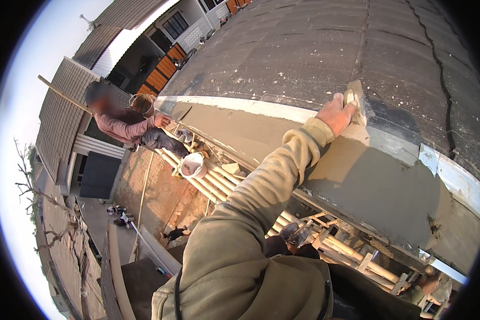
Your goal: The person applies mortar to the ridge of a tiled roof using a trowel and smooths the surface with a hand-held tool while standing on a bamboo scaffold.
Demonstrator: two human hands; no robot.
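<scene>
My left arm, in an olive sleeve, stretches up and across to the roof edge. My left hand (337,113) is closed round a cement-smeared plastering float (359,101), which rests where the dark roof tiles meet the pale edge strip. Below it runs a band of wet grey mortar (368,184), smooth in most places and rough near the right end. Down at the lower right is my right hand (429,280), small and partly blurred. It appears closed on a flat, shiny metal tool (449,268); the handle is hidden.
A co-worker (125,120) at the left holds a trowel (181,113) by the mortar band. Bamboo scaffold poles (210,184) run below the ledge, bearing a white bucket (193,165). Another bucket (142,104) stands behind the co-worker. Far below lies a brick-paved yard (154,186).
</scene>
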